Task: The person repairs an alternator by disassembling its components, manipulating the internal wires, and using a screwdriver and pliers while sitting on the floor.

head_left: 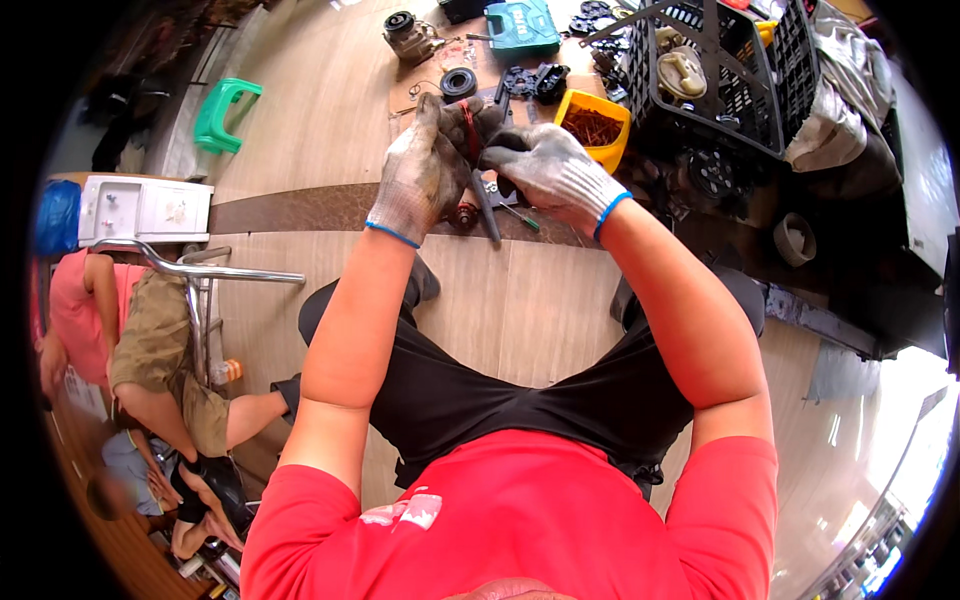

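Observation:
Both of my hands wear grey-white work gloves with blue cuffs and are soiled at the fingers. My left hand (425, 165) is closed around a dark piece with a red wire or strip (469, 128) along it. Close beside it, the fingers of my right hand (555, 170) are pinched together; whatever they hold is hidden. Below the hands lie a dark bar-like handle (487, 210), a small red-and-dark part (465, 216) and a screwdriver with a green grip (530, 223). Just beyond my left hand sits a black pulley ring (458, 83).
A yellow container of rusty screws (592, 127) stands right of my hands, near a black crate (740, 120). Farther off are a teal tool case (523, 30) and a metal compressor-like part (405, 38). A green stool (215, 120) and seated people are at left.

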The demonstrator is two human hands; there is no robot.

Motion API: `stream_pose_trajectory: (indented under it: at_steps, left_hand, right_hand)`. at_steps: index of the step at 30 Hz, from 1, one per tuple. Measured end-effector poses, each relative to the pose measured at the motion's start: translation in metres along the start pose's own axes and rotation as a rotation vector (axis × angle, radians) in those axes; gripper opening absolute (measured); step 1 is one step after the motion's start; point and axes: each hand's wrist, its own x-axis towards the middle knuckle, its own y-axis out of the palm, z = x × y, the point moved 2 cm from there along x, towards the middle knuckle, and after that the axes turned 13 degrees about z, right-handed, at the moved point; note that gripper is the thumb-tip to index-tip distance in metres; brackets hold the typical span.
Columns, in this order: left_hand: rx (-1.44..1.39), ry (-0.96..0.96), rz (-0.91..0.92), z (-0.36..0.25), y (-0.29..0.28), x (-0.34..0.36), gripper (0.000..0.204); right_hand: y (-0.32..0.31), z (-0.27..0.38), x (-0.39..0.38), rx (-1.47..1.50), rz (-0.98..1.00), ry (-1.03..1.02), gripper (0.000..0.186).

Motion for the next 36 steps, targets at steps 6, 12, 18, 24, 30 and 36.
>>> stream_pose_trajectory:
  at_steps: [6, 12, 18, 24, 30, 36]
  left_hand:
    - [-0.2, 0.124, 0.128, -0.011, -0.001, -0.002, 0.036]
    - [-0.216, 0.164, 0.14, -0.02, -0.018, 0.003, 0.028]
    - [-0.155, 0.147, 0.036, -0.02, -0.013, -0.002, 0.028]
    - [-0.192, 0.158, 0.135, -0.022, -0.018, -0.001, 0.028]
    - [-0.22, 0.162, 0.146, -0.023, -0.014, -0.003, 0.025]
    - [-0.171, 0.168, -0.007, -0.021, -0.003, -0.005, 0.024]
  right_hand:
    - [0.005, 0.004, -0.002, -0.126, 0.016, -0.016, 0.022]
    - [0.003, -0.018, -0.004, -0.676, -0.034, -0.501, 0.016]
    - [0.001, -0.012, -0.009, -0.255, 0.03, -0.338, 0.018]
    - [0.0, -0.001, -0.011, -0.641, 0.028, -0.486, 0.02]
    - [-0.006, -0.012, -0.006, -0.224, 0.173, -0.208, 0.016]
    - [-0.013, -0.022, -0.003, -0.045, 0.19, -0.232, 0.02]
